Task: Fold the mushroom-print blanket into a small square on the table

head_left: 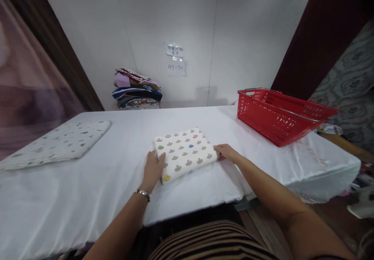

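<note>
A folded cream cloth (184,151) printed with mushroom shapes lies on the white-covered table in front of me. Most of its mushrooms are grey-beige, with a few in red, blue, green and yellow. My left hand (154,167) grips its left edge, thumb on top and the other fingers partly hidden at the side. At the opposite edge, my right hand (226,152) pinches the right corner, its fingertips curled under the fabric. A bracelet sits on my left wrist.
Another folded white cloth (64,141) with small prints lies at the table's left. A red plastic basket (274,120) stands at the right. Behind the table's far edge is a stack of folded fabrics (137,90). Two paper notes (176,59) hang on the wall.
</note>
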{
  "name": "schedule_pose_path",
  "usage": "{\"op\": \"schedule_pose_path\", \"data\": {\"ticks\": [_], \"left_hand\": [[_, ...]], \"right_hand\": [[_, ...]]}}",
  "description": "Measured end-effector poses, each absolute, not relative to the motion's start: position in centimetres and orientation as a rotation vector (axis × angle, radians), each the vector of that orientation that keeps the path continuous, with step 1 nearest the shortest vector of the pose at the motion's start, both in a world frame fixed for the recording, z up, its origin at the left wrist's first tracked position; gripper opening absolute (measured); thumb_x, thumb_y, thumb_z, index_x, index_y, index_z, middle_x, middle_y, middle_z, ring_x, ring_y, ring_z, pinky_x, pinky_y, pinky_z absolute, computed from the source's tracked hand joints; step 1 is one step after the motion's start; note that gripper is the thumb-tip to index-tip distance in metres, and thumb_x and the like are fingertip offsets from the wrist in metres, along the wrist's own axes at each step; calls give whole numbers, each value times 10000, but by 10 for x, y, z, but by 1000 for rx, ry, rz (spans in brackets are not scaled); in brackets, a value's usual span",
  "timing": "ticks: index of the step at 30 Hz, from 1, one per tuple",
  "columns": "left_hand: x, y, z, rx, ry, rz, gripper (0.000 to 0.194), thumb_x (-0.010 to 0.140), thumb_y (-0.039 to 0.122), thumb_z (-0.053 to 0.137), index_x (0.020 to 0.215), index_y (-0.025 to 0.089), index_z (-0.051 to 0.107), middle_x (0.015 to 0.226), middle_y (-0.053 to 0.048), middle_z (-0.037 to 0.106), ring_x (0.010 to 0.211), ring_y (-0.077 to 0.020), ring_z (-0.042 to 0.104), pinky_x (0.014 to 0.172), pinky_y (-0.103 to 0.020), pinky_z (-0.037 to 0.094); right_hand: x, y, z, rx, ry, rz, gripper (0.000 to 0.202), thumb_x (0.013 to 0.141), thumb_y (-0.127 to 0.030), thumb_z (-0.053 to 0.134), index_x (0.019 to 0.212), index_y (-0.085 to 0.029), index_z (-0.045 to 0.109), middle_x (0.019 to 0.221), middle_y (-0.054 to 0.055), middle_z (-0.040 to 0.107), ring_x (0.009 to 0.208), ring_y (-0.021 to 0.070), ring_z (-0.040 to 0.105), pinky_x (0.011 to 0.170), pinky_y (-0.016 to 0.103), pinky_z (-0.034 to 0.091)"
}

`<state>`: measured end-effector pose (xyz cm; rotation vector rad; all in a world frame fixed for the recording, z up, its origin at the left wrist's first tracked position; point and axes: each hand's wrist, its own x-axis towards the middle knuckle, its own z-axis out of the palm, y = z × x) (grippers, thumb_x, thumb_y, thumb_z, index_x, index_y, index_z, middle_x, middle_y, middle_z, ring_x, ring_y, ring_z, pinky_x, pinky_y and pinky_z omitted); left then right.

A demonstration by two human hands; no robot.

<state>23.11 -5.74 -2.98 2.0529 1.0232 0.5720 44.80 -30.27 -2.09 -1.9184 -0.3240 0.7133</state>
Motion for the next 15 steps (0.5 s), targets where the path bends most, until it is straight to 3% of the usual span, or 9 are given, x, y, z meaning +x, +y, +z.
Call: {"op": "schedule_pose_path", "data": {"ticks": [5, 9, 15], "left_hand": [[244, -35, -17, 1717, 1140, 454, 731, 768, 455, 608, 1346, 95, 341, 1333, -199, 473, 1119, -277, 550, 860, -350, 499], [254, -28, -13, 1526, 1149, 420, 793, 723, 362, 685, 1364, 73, 316, 1226, -215, 558, 947, -252, 633, 661, -287, 530], [258, -22, -3, 1335, 992, 289, 430, 759, 339, 654, 1082, 64, 581, 844, -136, 700, 657, -194, 657, 571, -281, 523]], "right_hand": [[454, -286, -9, -1980, -262, 791, 377, 725, -487, 671, 759, -113, 640, 704, 108, 656, 511, 176, 579, 463, 304, 506], [460, -276, -6, -1934, -222, 903, 378, 705, -484, 691, 827, -129, 645, 744, 104, 671, 579, 198, 601, 461, 289, 472], [452, -286, -15, -1778, -297, 956, 358, 704, -432, 703, 904, -144, 626, 858, 93, 674, 661, 171, 606, 485, 240, 449]]}}
